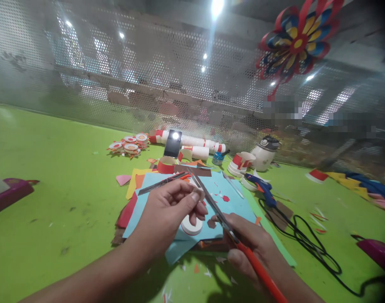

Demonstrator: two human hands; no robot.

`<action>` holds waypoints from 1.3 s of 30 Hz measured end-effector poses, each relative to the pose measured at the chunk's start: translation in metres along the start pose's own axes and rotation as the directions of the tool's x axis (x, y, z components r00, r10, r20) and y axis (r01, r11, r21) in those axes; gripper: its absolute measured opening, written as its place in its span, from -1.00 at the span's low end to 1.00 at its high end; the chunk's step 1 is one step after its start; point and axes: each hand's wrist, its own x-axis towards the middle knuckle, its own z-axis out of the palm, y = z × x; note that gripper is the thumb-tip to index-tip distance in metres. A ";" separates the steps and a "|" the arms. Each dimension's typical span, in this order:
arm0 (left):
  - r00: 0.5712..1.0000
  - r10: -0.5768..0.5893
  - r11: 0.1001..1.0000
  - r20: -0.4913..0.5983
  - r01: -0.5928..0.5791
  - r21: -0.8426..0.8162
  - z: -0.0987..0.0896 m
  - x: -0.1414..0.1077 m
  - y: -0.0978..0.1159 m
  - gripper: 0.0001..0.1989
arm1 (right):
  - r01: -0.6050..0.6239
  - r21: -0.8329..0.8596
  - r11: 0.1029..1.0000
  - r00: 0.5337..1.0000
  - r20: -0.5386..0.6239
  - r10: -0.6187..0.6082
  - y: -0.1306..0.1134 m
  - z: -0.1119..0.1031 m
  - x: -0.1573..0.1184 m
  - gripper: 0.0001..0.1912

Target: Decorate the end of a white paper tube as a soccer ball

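Observation:
My right hand [257, 240] is wrapped round a pair of scissors [224, 221] with an orange handle. Their long blades point up and away from me, slightly apart. Just left of the blades, my left hand [171, 206] has thumb and fingertips pinched together; whatever small thing they hold is not clear. Below those fingers, a white round disc [192, 226] lies on light-blue paper [242, 208], partly hidden. Small red paper cuttings [225, 198] are scattered on the same sheet. Beyond my left hand lies a long dark tool [159, 184] with an orange part.
A glue gun [263, 189] with a looping black cord [318, 250] lies right. Behind the papers stand a phone [172, 145], a red paper ring [166, 165], a blue jar [218, 158] and a white container [264, 156]. Paper discs [131, 148] are stacked left on the green table [69, 202].

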 end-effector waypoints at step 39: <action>0.997 -0.039 0.996 0.065 0.044 -0.081 -0.005 0.001 -0.005 -0.84 | -0.051 0.026 0.998 0.999 0.019 0.050 0.000 -0.003 -0.002 -0.54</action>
